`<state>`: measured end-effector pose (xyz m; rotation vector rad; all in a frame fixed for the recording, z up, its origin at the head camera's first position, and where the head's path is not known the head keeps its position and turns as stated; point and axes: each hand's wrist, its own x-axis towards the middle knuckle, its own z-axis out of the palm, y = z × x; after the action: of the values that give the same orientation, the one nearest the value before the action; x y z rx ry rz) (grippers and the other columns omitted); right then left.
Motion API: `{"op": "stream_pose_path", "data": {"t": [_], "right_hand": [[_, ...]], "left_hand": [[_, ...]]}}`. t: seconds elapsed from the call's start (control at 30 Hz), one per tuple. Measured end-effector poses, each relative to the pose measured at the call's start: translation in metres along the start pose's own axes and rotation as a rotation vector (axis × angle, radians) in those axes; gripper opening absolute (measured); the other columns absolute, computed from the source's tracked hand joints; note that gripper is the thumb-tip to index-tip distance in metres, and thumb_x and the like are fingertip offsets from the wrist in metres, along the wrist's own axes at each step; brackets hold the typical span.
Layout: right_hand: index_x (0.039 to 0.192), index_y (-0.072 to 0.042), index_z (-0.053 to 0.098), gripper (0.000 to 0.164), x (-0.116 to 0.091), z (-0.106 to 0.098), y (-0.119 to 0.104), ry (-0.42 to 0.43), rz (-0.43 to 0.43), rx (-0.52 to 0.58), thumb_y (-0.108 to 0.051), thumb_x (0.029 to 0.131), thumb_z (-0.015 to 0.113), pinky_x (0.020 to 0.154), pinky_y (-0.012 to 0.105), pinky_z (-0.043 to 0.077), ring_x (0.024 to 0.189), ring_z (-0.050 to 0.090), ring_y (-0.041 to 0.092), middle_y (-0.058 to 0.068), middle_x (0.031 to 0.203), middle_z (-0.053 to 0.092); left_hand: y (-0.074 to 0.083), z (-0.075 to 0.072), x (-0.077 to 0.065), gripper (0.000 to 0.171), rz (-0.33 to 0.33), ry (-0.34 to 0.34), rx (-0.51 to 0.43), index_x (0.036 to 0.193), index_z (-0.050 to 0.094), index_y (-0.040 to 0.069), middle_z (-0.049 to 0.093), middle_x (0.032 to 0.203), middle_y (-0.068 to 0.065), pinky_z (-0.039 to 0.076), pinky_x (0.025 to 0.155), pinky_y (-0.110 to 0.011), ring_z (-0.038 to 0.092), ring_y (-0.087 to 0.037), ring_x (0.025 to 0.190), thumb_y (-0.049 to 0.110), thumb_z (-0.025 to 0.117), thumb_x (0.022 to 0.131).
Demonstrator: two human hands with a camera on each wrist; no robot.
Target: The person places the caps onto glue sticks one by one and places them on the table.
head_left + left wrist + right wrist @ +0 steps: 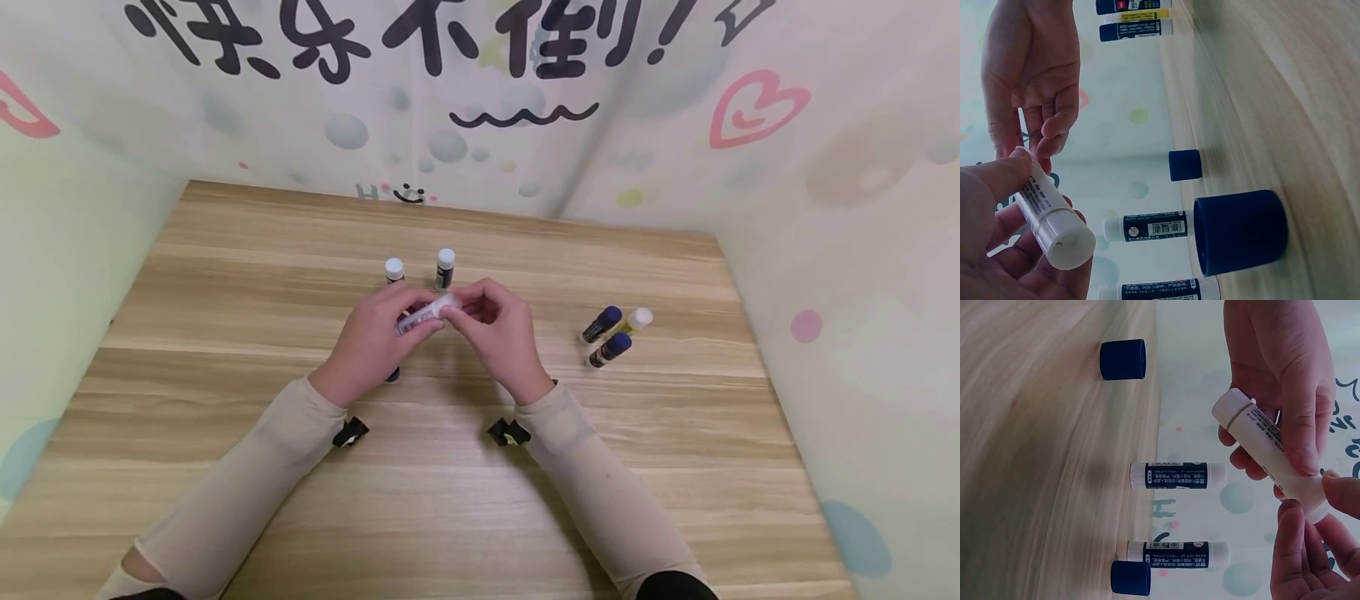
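A white glue stick point(418, 317) is held between both hands over the middle of the table. My left hand point(369, 335) grips its barrel, thumb laid along the printed side, as the left wrist view shows on the glue stick point(1047, 209). At the other end, my right hand point(504, 335) pinches the tip with thumb and fingers, seen closely in the right wrist view point(1310, 550). Two blue caps stand on the table below the hands, the nearer cap point(1241, 232) large in the left wrist view and the other cap point(1185, 165) farther off.
Just beyond the hands, two dark-labelled glue sticks stand upright, one point(446, 268) in full sight and one point(394, 271) partly behind the left hand. To the right are two blue-capped glue sticks point(609, 350) and a yellow one point(637, 320). A printed cloth point(480, 158) borders the table point(637, 467).
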<state>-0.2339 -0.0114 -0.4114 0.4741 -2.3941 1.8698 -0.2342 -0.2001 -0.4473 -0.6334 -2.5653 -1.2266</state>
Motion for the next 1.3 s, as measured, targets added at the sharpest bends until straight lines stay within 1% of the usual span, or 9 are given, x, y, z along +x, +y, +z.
{"op": "stream_pose_path", "data": {"t": [0.17, 0.3, 0.4, 0.67, 0.9, 1.0, 1.07, 1.2, 1.3], "right_hand": [[0.109, 0.005, 0.067, 0.02, 0.0, 0.0, 0.0, -0.01, -0.023, 0.038, 0.0, 0.091, 0.073, 0.078, 0.046, 0.057, 0.09, 0.065, 0.026, 0.014, 0.104, 0.068], [0.122, 0.005, 0.065, 0.028, 0.0, -0.004, 0.003, -0.069, -0.068, 0.047, 0.003, 0.095, 0.067, 0.075, 0.042, 0.058, 0.092, 0.063, 0.026, 0.015, 0.107, 0.065], [0.126, 0.005, 0.065, 0.03, 0.0, -0.005, 0.003, -0.1, -0.102, 0.036, 0.003, 0.096, 0.064, 0.072, 0.04, 0.059, 0.092, 0.061, 0.028, 0.016, 0.104, 0.06], [0.114, 0.007, 0.07, 0.021, -0.001, -0.005, -0.004, -0.063, -0.172, -0.089, 0.004, 0.093, 0.068, 0.073, 0.029, 0.055, 0.089, 0.061, 0.027, 0.014, 0.094, 0.058], [0.111, 0.009, 0.069, 0.021, 0.0, -0.002, -0.002, -0.056, -0.206, -0.105, 0.006, 0.09, 0.071, 0.073, 0.039, 0.057, 0.085, 0.062, 0.027, 0.013, 0.09, 0.058], [0.11, 0.009, 0.069, 0.022, 0.001, 0.001, 0.005, -0.051, -0.21, -0.113, 0.007, 0.089, 0.071, 0.073, 0.043, 0.057, 0.084, 0.062, 0.027, 0.013, 0.089, 0.058], [0.111, 0.008, 0.07, 0.022, 0.002, 0.001, 0.013, -0.044, -0.215, -0.12, 0.005, 0.089, 0.072, 0.072, 0.045, 0.057, 0.084, 0.062, 0.027, 0.013, 0.089, 0.058], [0.116, -0.003, 0.071, 0.024, 0.005, 0.001, 0.03, -0.046, -0.202, -0.139, -0.005, 0.093, 0.072, 0.074, 0.039, 0.057, 0.088, 0.064, 0.021, 0.006, 0.092, 0.059], [0.12, -0.009, 0.071, 0.024, 0.006, 0.0, 0.036, -0.064, -0.191, -0.138, -0.012, 0.095, 0.071, 0.074, 0.035, 0.058, 0.091, 0.064, 0.017, 0.001, 0.096, 0.06]], "left_hand": [[0.0, 0.002, 0.002, 0.022, -0.016, -0.003, -0.041, 0.111, 0.068, 0.013, 0.062, 0.103, 0.004, 0.052, 0.073, -0.033, 0.057, -0.014, 0.087, 0.02, 0.076, 0.092], [0.0, 0.003, 0.002, 0.02, -0.029, -0.019, -0.088, 0.113, 0.067, 0.012, 0.064, 0.105, 0.003, 0.054, 0.077, -0.033, 0.059, -0.013, 0.092, 0.025, 0.07, 0.097], [0.002, 0.003, 0.002, 0.023, -0.032, -0.031, -0.1, 0.115, 0.067, 0.011, 0.064, 0.107, 0.002, 0.054, 0.079, -0.034, 0.059, -0.014, 0.095, 0.028, 0.066, 0.1], [0.007, 0.002, 0.0, 0.024, -0.022, -0.036, -0.112, 0.115, 0.068, 0.007, 0.066, 0.108, -0.001, 0.055, 0.078, -0.032, 0.061, -0.014, 0.094, 0.023, 0.069, 0.097], [0.006, 0.002, -0.001, 0.026, -0.01, -0.018, -0.102, 0.116, 0.069, 0.008, 0.066, 0.108, 0.0, 0.055, 0.078, -0.031, 0.062, -0.013, 0.093, 0.023, 0.072, 0.095], [0.004, 0.002, -0.002, 0.026, -0.01, -0.016, -0.104, 0.116, 0.069, 0.009, 0.066, 0.108, 0.0, 0.055, 0.078, -0.031, 0.062, -0.012, 0.093, 0.024, 0.072, 0.095], [0.004, 0.002, -0.002, 0.027, -0.015, -0.019, -0.105, 0.116, 0.068, 0.009, 0.066, 0.109, 0.0, 0.055, 0.079, -0.032, 0.061, -0.013, 0.094, 0.024, 0.072, 0.095], [0.004, 0.003, -0.001, 0.027, -0.039, -0.036, -0.122, 0.118, 0.067, 0.009, 0.066, 0.11, 0.0, 0.056, 0.081, -0.031, 0.061, -0.013, 0.097, 0.025, 0.069, 0.097], [0.004, 0.004, 0.0, 0.027, -0.059, -0.052, -0.146, 0.119, 0.067, 0.01, 0.066, 0.111, 0.0, 0.056, 0.082, -0.032, 0.062, -0.013, 0.099, 0.027, 0.067, 0.099]]}}
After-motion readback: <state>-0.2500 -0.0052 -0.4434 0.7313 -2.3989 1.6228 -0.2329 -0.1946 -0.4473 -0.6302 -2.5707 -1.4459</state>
